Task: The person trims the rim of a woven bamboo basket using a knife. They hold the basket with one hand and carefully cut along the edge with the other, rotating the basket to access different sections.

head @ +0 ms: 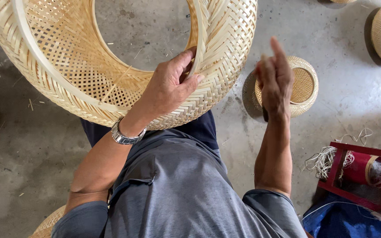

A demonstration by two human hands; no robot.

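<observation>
Large woven bamboo basket [111, 57] fills upper left, resting over person's lap above concrete floor [340, 57]. Left hand [168, 86] clamps basket's inner rim, thumb inside, fingers wrapped over weave; metal wristwatch [126, 134] on wrist. Right hand [274, 79] raised just right of basket, apart from it, fingers loosely extended, blurred; grip empty as far as visible. Small woven basket [303, 86] on floor behind right hand. Red box [362, 176] with thread spool lower right.

Single head-worn view, so we share no overlap with any other camera. We look almost straight down past our own chest and forearms to the concrete floor [31, 176]. Close range: the woven basket [111, 66] fills the top, cropped by the frame edge.
</observation>
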